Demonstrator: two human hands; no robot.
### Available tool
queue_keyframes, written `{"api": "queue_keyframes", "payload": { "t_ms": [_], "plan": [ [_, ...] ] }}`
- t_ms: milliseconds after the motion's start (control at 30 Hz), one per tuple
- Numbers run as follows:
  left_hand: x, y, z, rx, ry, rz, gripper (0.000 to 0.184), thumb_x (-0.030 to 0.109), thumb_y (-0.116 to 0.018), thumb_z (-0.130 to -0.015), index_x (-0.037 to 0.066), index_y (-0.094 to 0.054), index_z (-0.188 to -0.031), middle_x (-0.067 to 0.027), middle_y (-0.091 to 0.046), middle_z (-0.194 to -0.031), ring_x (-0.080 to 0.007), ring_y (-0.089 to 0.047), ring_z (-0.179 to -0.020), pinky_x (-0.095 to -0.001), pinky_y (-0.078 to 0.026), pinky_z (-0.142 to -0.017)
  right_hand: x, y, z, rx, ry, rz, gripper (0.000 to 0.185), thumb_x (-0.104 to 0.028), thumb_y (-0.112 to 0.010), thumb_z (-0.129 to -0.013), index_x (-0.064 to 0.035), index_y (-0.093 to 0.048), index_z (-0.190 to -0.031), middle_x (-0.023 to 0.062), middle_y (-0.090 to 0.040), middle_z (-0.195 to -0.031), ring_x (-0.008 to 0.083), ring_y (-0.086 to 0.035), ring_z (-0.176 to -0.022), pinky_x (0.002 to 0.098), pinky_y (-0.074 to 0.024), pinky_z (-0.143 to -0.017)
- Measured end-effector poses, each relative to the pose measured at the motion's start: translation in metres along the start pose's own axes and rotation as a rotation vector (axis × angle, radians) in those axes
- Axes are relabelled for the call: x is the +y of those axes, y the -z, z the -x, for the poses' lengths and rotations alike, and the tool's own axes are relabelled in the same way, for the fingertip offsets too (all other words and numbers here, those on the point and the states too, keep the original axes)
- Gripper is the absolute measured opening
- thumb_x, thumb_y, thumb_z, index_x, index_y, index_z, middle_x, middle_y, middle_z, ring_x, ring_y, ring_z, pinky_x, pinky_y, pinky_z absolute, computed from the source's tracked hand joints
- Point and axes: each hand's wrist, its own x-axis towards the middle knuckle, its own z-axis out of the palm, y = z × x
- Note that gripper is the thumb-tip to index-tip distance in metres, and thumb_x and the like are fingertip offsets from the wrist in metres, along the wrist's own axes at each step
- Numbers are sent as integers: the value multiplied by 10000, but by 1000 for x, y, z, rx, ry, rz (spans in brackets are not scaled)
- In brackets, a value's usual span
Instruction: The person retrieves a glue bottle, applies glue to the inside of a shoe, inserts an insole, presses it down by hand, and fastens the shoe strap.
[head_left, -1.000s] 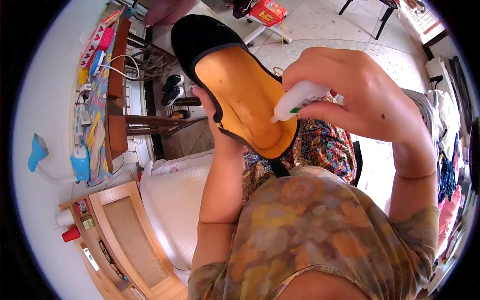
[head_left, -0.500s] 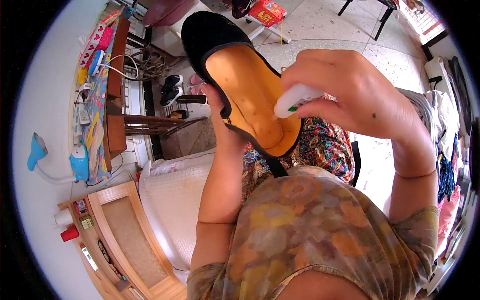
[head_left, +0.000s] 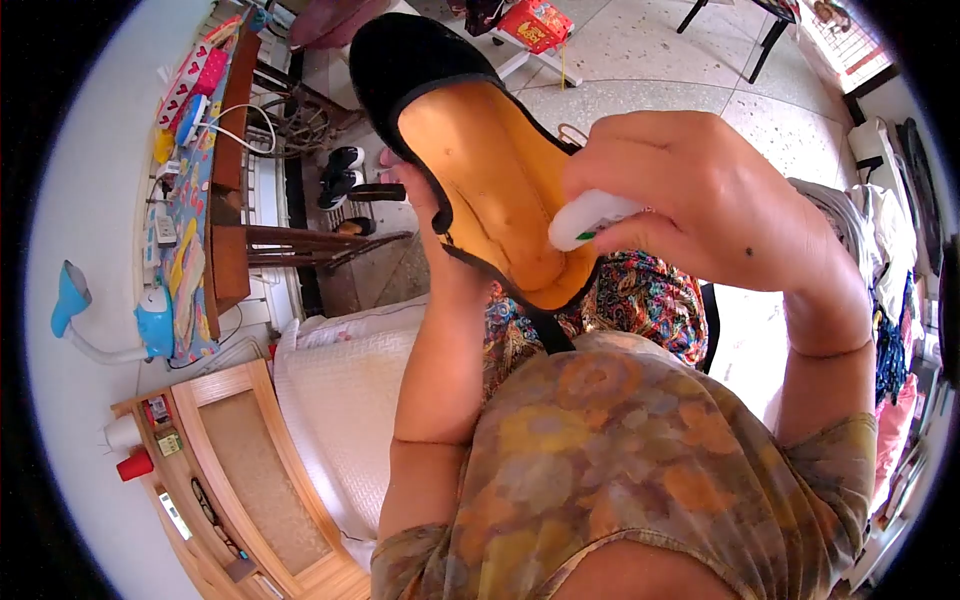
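Observation:
My left hand [head_left: 455,268] grips a black cloth shoe [head_left: 475,165] by its side, with the thumb over the rim and the other fingers hidden beneath. The shoe's tan inside faces up, and its toe points away from me to the upper left. A dark line and small marks show on the insole. In my right hand [head_left: 705,195], closed between thumb and fingers, is a small white plastic bottle [head_left: 590,220] with a green mark. Its near end hangs over the inner side of the heel; whether it touches the insole I cannot tell.
A bed with a white quilted cover [head_left: 345,400] lies to the left, beside a wooden headboard [head_left: 265,480] holding small items. Further left stands a cluttered table [head_left: 230,265] with a blue lamp [head_left: 72,298]. Several shoes [head_left: 342,180] rest on the floor; clothes [head_left: 890,260] are piled at right.
The shoe has shifted slightly to the upper left. My right hand and the white bottle have moved a little downward, toward the heel.

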Motion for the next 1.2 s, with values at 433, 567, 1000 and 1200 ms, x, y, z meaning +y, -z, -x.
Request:
{"api": "queue_keyframes", "payload": {
  "t_ms": [433,567,1000,1200],
  "plan": [
    [-4,7,-2,-71,77,188,672,612,-227,-817,126,-273,-1279,-64,-353,-1281,-224,-363,-1162,-365,-294,-973,-5,-8,-8,41,88,-87,271,-78,-653,-608,-27,-524,-841,113,-516,-741,325,-501,-669,373,-403,-565],
    [1,-1,-1,-68,46,217,681,617,-247,-810,126,-274,-1281,-66,-351,-1283,-232,-362,-1162,-369,-292,-974,-7,-7,-8,-1,63,-56,265,-88,-649,-608,-26,-516,-829,121,-519,-753,335,-502,-685,382,-402,-577],
    [8,-16,2,-16,12,204,691,620,-268,-805,122,-273,-1284,-71,-358,-1279,-240,-361,-1162,-374,-294,-973,-8,1,-6,-19,84,67,254,-116,-642,-603,-34,-519,-810,114,-514,-735,321,-504,-680,382,-406,-574],
    [8,-30,7,100,35,13,672,604,-234,-822,110,-275,-1277,-85,-368,-1267,-235,-378,-1150,-370,-302,-966,-6,10,-14,97,38,90,206,-69,-637,-608,-26,-533,-781,104,-524,-712,296,-510,-660,357,-411,-555]
  ]
}}
